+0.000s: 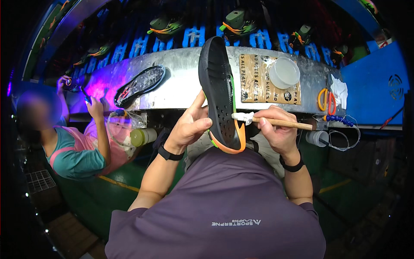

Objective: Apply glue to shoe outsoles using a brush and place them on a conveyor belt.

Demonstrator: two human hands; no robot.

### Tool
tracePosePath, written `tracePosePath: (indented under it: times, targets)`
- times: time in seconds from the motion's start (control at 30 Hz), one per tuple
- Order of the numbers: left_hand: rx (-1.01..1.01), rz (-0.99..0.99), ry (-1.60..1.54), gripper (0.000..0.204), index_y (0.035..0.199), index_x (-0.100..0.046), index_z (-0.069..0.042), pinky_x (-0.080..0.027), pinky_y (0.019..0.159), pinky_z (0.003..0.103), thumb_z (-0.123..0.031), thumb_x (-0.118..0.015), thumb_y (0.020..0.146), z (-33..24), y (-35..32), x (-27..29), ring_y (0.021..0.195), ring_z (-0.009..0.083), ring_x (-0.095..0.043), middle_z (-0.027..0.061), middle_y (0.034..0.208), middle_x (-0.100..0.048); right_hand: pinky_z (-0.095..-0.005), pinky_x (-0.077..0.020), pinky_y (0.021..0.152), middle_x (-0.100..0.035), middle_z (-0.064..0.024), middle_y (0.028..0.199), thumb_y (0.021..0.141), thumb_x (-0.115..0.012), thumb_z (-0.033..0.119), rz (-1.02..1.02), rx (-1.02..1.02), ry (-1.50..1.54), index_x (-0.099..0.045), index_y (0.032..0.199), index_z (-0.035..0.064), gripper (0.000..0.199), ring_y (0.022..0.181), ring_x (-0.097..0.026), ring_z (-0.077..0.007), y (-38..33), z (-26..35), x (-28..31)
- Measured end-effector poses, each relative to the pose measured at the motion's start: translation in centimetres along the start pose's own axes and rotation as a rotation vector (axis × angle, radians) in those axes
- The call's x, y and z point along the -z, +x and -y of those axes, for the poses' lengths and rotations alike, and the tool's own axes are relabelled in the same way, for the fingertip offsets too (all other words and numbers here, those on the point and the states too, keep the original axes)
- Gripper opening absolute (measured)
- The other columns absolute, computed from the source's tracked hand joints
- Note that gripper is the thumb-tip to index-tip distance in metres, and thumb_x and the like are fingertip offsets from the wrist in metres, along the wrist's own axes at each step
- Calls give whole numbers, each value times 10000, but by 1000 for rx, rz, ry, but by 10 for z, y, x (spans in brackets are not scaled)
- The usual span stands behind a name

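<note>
My left hand (190, 125) grips a black shoe sole (215, 82) by its left side, tilted upright above the table edge. Small holes dot the sole's inner face, and orange and green trim runs round its heel end. In my right hand (278, 129) is a brush (284, 123) with a wooden handle. Its white tip touches or lies very close to the sole's right edge near the heel; I cannot tell which. The fingers of my left hand behind the sole are hidden.
Another sole (140, 86) lies left on the metal table (181, 77). At right are brown printed paper (254, 77), a translucent tub (284, 73), scissors (331, 101) and white cloth (339, 91). A co-worker (77, 146) sits left. Blue racks (194, 36) with shoe parts line the back.
</note>
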State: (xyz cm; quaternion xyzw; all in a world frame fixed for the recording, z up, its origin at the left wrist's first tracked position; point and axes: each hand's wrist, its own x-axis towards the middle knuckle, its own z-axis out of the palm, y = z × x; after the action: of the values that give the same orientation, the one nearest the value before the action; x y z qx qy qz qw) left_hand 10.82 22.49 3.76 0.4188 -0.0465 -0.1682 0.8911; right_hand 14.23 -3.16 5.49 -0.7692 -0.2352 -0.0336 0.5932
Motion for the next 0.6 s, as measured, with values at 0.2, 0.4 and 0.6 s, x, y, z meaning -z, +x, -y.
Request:
tracePosePath:
  times: [0.2, 0.4, 0.6]
  targets:
    - [-34, 13, -9, 1000, 1623, -53, -59, -376, 1148, 401, -153, -699, 866, -2, 3, 5, 1374, 284, -478, 189, 1522, -421, -304, -496, 619, -696, -90, 763, 824, -679, 20, 92, 12, -53, -725, 894, 0, 86, 655, -639, -183, -1, 12, 6]
    - [-38, -24, -94, 961, 1630, -42, -103, -456, 1085, 387, -137, -653, 889, 1, -2, 9, 1294, 275, -567, 192, 1484, -469, -268, -502, 658, -704, -77, 839, 908, -651, 42, -300, -31, -76, -719, 998, -7, 123, 734, -646, -121, 25, -9, 40]
    - [-81, -70, -47, 955, 1630, -42, -100, -441, 1096, 393, -150, -653, 897, 3, 0, 9, 1306, 266, -554, 175, 1491, -468, -264, -465, 572, -673, -72, 741, 928, -675, 98, -404, -91, -468, -702, 941, 3, 100, 608, -584, -102, 37, -46, 77]
